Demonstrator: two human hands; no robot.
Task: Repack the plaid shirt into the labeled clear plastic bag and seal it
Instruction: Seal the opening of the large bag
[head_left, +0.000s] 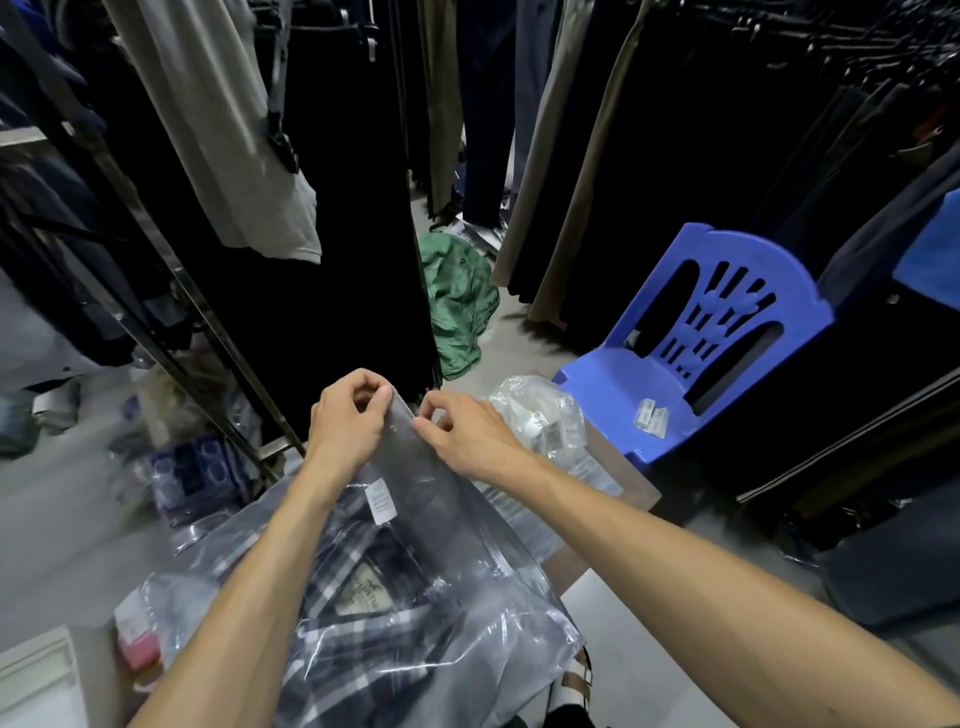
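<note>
The plaid shirt (363, 613) was seen already inside the clear plastic bag (467, 613), its length running away toward the far mouth. There the flap was pinched by left hand (349, 420) and right hand (465, 435), side by side, equally near.

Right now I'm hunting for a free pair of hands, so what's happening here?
A person is packing a plaid shirt into a clear plastic bag with a white label. The shirt already lies inside. The left hand and right hand both pinch the bag's far, open end, apparently about to seal it. A blue plastic chair stands to the right.
</note>
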